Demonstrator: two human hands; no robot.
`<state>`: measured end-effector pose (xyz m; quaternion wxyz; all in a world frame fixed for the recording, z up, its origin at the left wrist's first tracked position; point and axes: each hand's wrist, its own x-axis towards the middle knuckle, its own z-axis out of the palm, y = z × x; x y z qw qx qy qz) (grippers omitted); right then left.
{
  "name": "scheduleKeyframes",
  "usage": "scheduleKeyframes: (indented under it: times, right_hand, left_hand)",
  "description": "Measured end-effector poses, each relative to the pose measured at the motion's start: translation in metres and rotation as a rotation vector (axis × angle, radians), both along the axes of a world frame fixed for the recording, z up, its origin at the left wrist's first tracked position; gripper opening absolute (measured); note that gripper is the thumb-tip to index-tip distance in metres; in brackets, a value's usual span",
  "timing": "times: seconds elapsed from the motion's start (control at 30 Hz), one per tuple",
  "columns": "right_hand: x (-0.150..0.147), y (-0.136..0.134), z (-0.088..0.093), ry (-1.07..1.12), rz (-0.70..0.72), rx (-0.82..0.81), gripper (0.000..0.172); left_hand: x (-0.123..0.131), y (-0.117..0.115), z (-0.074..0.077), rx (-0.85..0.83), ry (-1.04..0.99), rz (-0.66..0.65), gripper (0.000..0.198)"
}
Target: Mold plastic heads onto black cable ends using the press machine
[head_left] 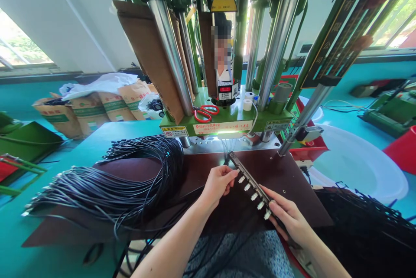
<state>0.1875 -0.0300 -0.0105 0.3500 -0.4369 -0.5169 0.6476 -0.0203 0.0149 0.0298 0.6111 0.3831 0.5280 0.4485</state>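
My right hand (292, 217) grips the lower end of a long dark metal holding bar (248, 177), which slants up toward the press. Several small silver connectors (254, 197) stick out in a row along the bar's left side. My left hand (218, 184) is closed in a pinch by the upper part of the bar, at a small silver connector (238, 173) that its fingertips partly hide. Thin wires (227, 147) show behind the bar's upper end, under the press. Black cables (182, 200) run below my left forearm.
A green press (276, 116) with steel columns stands ahead, red-handled scissors (206, 113) on its ledge. Bundled black cables (136, 178) cover the left of the brown tabletop (302, 191). A dark heap (364, 221) lies at right. Sacks (87, 111) stand behind left.
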Motion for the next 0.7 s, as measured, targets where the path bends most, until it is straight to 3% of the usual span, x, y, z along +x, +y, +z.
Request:
scheduleKeyframes:
  times: [0.23, 0.37, 0.5, 0.6, 0.7]
  right_hand:
    - [-0.005, 0.000, 0.001, -0.156, 0.125, 0.088, 0.062]
    - [-0.009, -0.002, 0.003, -0.165, 0.045, 0.076, 0.063]
    - [-0.003, -0.001, 0.007, -0.148, -0.017, 0.027, 0.064]
    - [0.009, 0.008, 0.010, -0.193, -0.030, 0.018, 0.064]
    - [0.021, 0.020, 0.011, -0.291, -0.012, 0.031, 0.058]
  left_hand:
    - [0.000, 0.008, -0.001, 0.003, 0.026, 0.014, 0.030]
    - [0.002, 0.016, -0.007, 0.034, 0.076, -0.002, 0.028]
    - [0.005, 0.023, -0.010, 0.079, 0.253, -0.118, 0.019]
    - [0.004, 0.020, 0.001, 0.241, 0.485, -0.210, 0.024]
    - [0.000, 0.013, 0.022, 0.464, 0.793, -0.229, 0.026]
